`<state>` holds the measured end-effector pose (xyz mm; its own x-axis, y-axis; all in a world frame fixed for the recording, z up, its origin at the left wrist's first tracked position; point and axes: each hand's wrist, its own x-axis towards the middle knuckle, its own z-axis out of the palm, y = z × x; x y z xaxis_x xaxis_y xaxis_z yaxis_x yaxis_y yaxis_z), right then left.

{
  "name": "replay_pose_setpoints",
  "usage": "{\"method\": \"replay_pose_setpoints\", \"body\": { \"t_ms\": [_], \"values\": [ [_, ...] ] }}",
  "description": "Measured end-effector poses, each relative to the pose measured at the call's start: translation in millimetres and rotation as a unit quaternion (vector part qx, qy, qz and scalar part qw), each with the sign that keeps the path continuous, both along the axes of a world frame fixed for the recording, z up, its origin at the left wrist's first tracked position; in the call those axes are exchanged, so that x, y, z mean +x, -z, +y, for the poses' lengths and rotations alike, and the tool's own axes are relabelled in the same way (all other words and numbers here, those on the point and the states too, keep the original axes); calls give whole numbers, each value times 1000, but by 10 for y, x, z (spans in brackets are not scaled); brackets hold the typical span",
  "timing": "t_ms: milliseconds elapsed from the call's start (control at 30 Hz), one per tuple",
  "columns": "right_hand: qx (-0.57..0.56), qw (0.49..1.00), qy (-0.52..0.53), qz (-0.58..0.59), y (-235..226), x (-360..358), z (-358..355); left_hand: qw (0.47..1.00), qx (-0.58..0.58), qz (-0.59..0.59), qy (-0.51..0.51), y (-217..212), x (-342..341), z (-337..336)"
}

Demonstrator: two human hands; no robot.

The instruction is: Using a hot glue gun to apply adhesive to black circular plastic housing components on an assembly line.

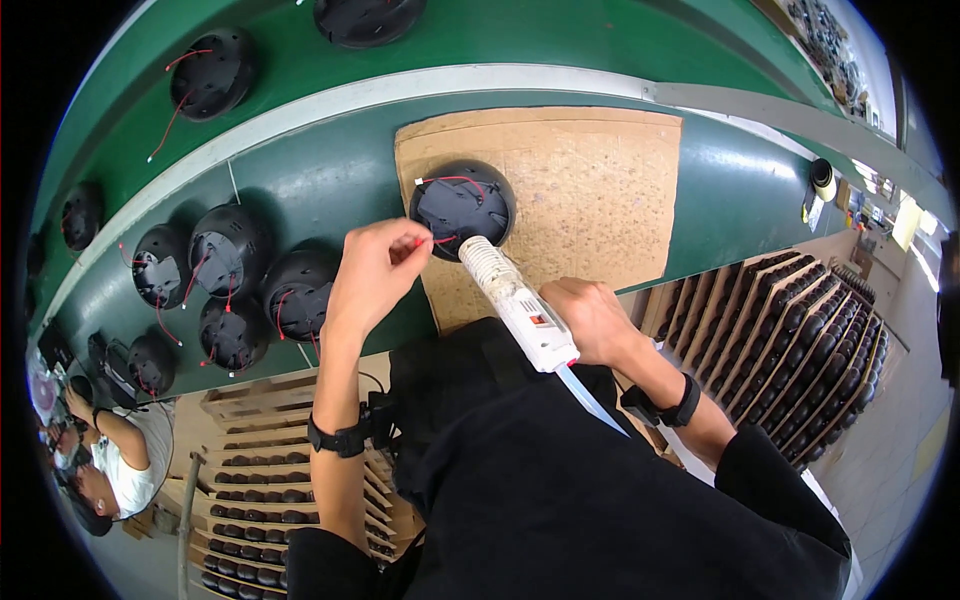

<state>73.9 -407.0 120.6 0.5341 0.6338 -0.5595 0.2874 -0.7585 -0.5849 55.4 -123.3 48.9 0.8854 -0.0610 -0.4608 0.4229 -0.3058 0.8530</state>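
On a tan cardboard sheet (pixel 600 200) sits a round black plastic housing (pixel 455 215), its hollow side up, with red wires inside. Beside its near left edge, my left hand (pixel 375 265) is closed in a pinch on a red wire (pixel 440 240) that leads into the housing. My right hand (pixel 585 318) grips a white hot glue gun (pixel 525 315) with a ribbed nozzle and a red switch. The nozzle tip is over the housing's near rim, close to the wire. A translucent glue stick (pixel 592 400) sticks out of the gun's back end. The gun partly hides my right fingers.
Several similar black housings (pixel 228 250) with red wires stand on the green bench to the left; more lie on the far green belt (pixel 270 85). A small roll (pixel 822 180) lies far right. Racks of black parts (pixel 780 340) flank me. Another person (pixel 120 465) sits at left.
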Motion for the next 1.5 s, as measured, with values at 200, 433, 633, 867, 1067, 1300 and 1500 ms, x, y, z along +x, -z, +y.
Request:
{"method": "replay_pose_setpoints", "body": {
  "t_ms": [200,433,633,867,1067,1300,1500],
  "values": [
    [18,1000,-1,13,29,32,20,996,-32,72,33,90,-280,-4],
    [86,995,59,2,-1,-7,-61,997,-36,59,28,86,-273,26],
    [-50,991,99,81,-395,218,295,998,-5,-43,45,117,-197,62],
    [-27,980,194,44,-582,126,44,993,12,-19,115,-18,-67,467],
    [78,913,396,55,-588,-330,-215,878,404,-188,-176,265,1072,1295],
    [70,934,351,-14,-384,-662,-402,900,399,-71,-160,487,1761,1881],
    [120,861,491,52,-368,-776,-447,897,411,-124,104,305,875,1259]
  ]
}}
